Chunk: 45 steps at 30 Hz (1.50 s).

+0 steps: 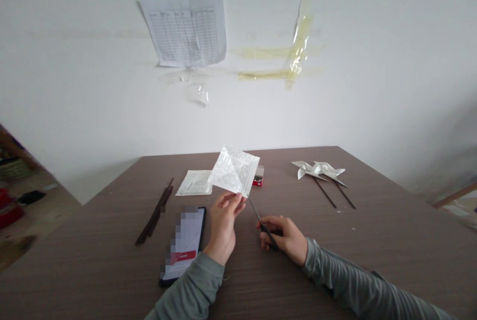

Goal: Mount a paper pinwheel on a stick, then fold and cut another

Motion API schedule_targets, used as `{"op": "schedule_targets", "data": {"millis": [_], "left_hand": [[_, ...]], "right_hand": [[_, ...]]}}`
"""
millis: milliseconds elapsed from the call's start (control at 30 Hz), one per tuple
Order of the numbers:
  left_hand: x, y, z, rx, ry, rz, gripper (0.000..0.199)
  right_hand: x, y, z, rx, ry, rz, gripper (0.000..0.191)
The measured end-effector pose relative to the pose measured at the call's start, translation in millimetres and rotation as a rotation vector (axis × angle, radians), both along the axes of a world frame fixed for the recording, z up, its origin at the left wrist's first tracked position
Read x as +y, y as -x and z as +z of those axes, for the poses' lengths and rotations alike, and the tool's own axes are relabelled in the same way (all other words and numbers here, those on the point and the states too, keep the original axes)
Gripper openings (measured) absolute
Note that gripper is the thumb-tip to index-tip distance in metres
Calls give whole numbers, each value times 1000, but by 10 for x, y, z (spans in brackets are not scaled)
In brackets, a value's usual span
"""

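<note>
pinching the printed paper square point(234, 168) nr its bottom corner btwn thumb & fingers, the left hand point(223, 225) held it up over the brown tbl point(238, 300), abt mid-view. the right hand point(286, 238) was curled round the black handle of the scissors point(266, 231), metal end slanting up to the square's lower right corner; couldn't tell if the blades were apart or together, or if the tip touched paper.

stuff in the way: the square hid part of the small red box point(258, 182) behind it (contents too small to tell), & its left corner overlapped the printed paper point(194, 183) lying beyond, maybe >1 sheet. the smartphone point(185, 243) lay face up just left of the left wrist, lower end partly behind the sleeve point(197, 285), screen partly pixelated. further left, the bundle of thin dark sticks point(158, 210) lay at a slant.

over on the right, well apart from both hands, 2 paper pinwheels point(323, 168) lay side by side, sticks pointing back twd the person.

on the white wall point(261, 116) behind: a taped-up printed table sheet point(186, 32), w/ yellowed tape strips point(266, 52) to its right. floor far left had a red object point(9, 208), too unclear to name.
</note>
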State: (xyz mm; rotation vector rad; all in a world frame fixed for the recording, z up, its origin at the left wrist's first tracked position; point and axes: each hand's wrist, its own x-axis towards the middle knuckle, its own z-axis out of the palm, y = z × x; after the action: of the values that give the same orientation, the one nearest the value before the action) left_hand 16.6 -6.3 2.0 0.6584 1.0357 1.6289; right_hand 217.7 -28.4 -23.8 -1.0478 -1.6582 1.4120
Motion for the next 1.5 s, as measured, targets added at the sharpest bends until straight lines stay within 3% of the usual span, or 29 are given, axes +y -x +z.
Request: {"op": "schedule_targets", "data": {"millis": [533, 833, 1500], "left_hand": [[18, -60, -59, -32, 34, 29, 42], [18, -68, -76, -33, 27, 23, 41], [15, -66, -69, -38, 36, 19, 41]], "right_hand": [[-23, -10, 4, 17, 35, -3, 62], [14, -3, -114, 72, 29, 27, 65], [19, -3, -95, 61, 3, 32, 62]]}}
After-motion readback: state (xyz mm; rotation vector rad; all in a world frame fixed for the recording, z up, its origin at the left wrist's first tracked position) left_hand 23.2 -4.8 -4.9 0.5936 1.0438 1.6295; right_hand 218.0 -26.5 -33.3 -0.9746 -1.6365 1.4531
